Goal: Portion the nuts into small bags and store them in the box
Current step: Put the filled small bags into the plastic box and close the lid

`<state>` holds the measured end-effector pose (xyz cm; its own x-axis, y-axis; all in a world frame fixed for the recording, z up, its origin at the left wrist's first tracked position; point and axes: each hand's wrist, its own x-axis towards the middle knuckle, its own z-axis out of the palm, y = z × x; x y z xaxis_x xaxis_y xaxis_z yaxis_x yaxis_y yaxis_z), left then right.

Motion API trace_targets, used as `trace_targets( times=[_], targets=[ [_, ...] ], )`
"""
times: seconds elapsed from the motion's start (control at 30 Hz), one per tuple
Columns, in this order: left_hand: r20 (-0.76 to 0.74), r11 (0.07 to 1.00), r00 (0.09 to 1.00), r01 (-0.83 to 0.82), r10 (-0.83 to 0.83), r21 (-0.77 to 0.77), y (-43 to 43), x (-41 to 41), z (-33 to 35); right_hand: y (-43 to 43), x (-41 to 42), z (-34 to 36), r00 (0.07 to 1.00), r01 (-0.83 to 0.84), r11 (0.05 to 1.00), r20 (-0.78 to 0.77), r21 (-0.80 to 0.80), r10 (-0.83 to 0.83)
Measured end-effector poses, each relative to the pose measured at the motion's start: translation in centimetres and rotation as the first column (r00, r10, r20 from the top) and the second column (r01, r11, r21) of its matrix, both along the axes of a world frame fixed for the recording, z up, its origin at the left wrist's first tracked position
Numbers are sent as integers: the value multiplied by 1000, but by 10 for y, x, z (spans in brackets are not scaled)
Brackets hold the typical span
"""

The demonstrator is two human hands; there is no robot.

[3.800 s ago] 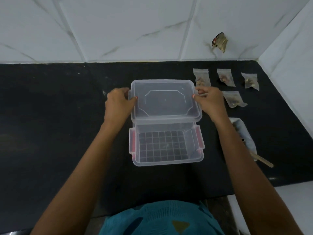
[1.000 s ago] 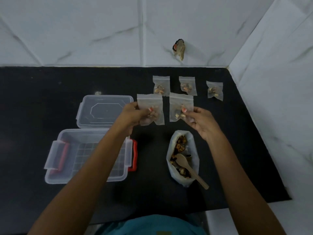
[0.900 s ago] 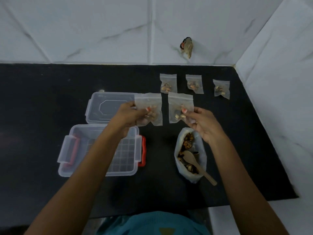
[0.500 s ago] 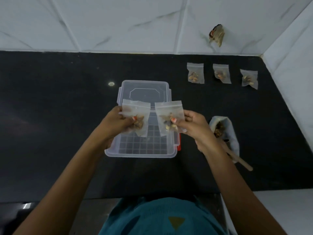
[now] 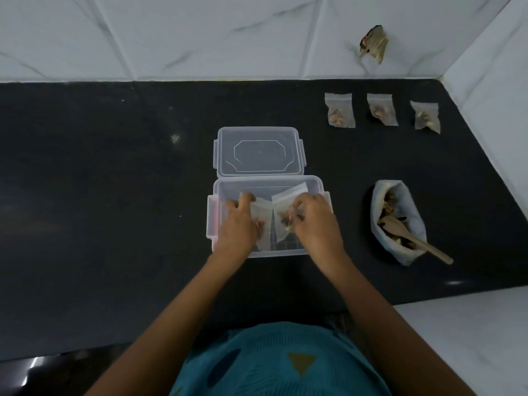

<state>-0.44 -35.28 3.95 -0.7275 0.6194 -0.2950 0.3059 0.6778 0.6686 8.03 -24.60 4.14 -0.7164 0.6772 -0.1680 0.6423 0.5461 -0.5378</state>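
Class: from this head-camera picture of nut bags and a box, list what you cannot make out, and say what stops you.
1. Head view: whether the left bag and right bag touch the box floor; the left hand and right hand holding them cover it.
2. Head view: nut types in the three back bags and the large bag: too small, dim.
3. Head view: the wall object: blurred.

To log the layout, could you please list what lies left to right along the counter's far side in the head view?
Box lid → left small bag → middle small bag → right small bag.
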Motion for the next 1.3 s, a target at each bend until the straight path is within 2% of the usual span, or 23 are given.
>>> trace_targets(
  times=[0.13, 0.23, 0.4, 0.5, 0.6, 0.67, 0.73, 0.8, 0.9, 1.17, 1.23, 1.3],
  targets=[
    [12, 990, 1000, 30, -29, -136, 4, -4, -8, -3, -9, -15, 996, 1, 1000, 92, -8, -1],
    [16, 972, 998, 69, -67, -223, 5, -8, -12, -1, -13, -20, 976, -19, 1000, 216, -1, 19],
    [-115, 905, 968, 163, -225, -393, 4, -7, -18, -3, -13, -11, 910, -205, 976, 381, 76, 162],
    [-262, 762, 867, 185, -424, -621, 7, -3, -19, -4, -18, -4, 852, -305, 934, 493, 188, 179],
    [-363, 679, 753, 148, -549, -719, 11, -3, -16, -2, -26, -1, 805, -386, 871, 573, 304, 157],
    [-399, 679, 724, 131, -563, -722, 10, -2, -13, 1, -28, -2, 825, -403, 849, 537, 341, 176],
    [-413, 691, 714, 136, -565, -710, 10, -2, -13, 5, -30, -4, 854, -405, 862, 463, 305, 238],
    [-384, 722, 760, 156, -524, -675, 10, -5, -15, 8, -32, -9, 853, -429, 874, 418, 227, 311],
    [-285, 752, 841, 197, -459, -629, 11, -7, -17, 8, -31, -17, 817, -473, 872, 433, 123, 381],
    [-267, 744, 853, 192, -449, -640, 13, -6, -14, 10, -28, -18, 806, -461, 886, 441, 48, 396],
    [-292, 753, 849, 172, -441, -635, 15, -4, -10, 13, -27, -12, 831, -439, 898, 394, 33, 392],
    [-360, 807, 840, 145, -406, -573, 19, -3, -1, 18, -23, 0, 883, -396, 918, 285, 28, 372]
  ],
)
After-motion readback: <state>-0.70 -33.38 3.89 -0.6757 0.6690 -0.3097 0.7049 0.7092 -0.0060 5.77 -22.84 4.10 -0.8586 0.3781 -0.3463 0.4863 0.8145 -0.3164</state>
